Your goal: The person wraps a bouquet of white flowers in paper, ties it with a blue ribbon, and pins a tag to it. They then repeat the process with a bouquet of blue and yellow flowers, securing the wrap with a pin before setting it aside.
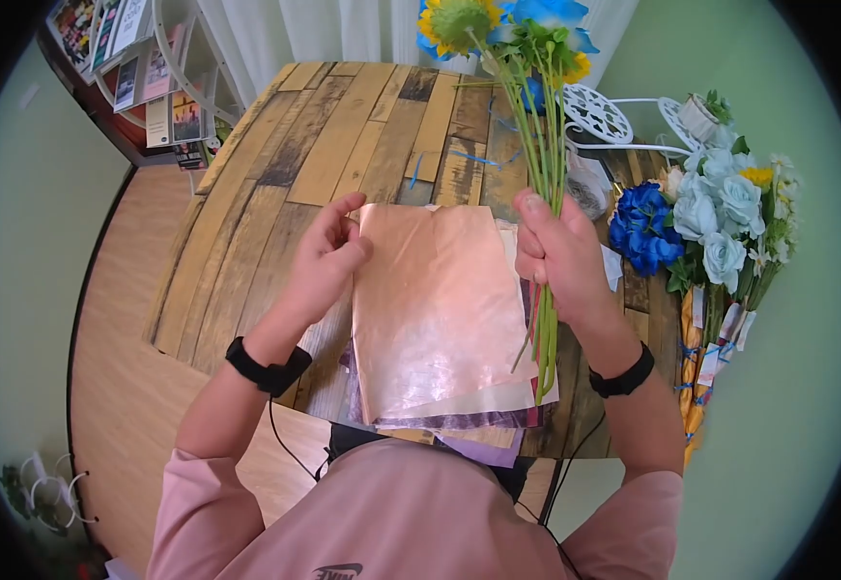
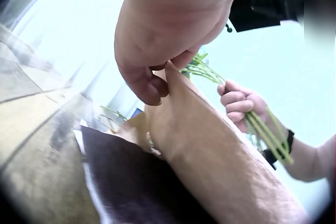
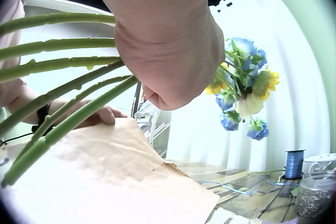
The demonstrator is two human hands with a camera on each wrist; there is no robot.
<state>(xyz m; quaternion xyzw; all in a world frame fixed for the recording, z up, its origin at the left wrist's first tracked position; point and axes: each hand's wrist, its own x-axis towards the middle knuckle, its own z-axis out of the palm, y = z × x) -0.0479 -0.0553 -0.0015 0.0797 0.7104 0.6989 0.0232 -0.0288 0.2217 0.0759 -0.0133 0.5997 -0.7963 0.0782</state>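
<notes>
My left hand (image 1: 327,259) pinches the upper left corner of a peach wrapping paper sheet (image 1: 435,300), its edge lifted in the left wrist view. Beneath it lies a stack of other sheets, among them a dark purple sheet (image 2: 131,176). My right hand (image 1: 567,259) grips a bunch of long green stems (image 1: 540,145) above the sheet's right side. Blue and yellow flowers (image 3: 244,85) top the bunch, pointing away from me, while the cut stem ends hang over the paper.
The wooden table (image 1: 343,135) carries the stack. Wrapped bouquets (image 1: 720,222) lie along the right side by the wall. Further back are a blue ribbon spool (image 3: 294,164), a glass jar (image 3: 316,195) and a white metal stand (image 1: 599,114). A magazine rack (image 1: 164,87) stands far left.
</notes>
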